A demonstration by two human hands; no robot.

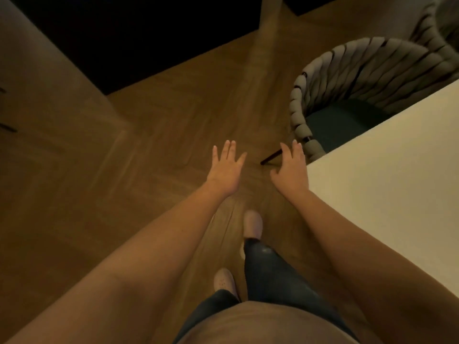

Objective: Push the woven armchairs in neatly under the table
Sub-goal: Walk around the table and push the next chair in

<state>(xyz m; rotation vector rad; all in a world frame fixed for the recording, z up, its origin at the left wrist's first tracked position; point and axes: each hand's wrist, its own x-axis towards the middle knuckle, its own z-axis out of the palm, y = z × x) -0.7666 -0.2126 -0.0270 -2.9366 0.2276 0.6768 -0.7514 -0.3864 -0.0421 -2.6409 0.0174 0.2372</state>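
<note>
A woven armchair (367,70) with thick grey-beige rope bands and a dark seat cushion stands at the right, its seat partly under the pale table (387,184). One dark chair leg (271,157) shows on the floor. A second woven armchair (439,23) is cut off at the top right corner. My left hand (224,170) is stretched out over the floor, fingers spread, holding nothing. My right hand (290,170) hovers with straight fingers just short of the near arm of the closer chair, at the table's corner; I cannot tell whether it touches.
A wooden herringbone floor (154,135) lies below, with my feet in light shoes (252,223) on it. Dark areas (139,33) fill the top of the view. A brown surface (37,83) rises at the left.
</note>
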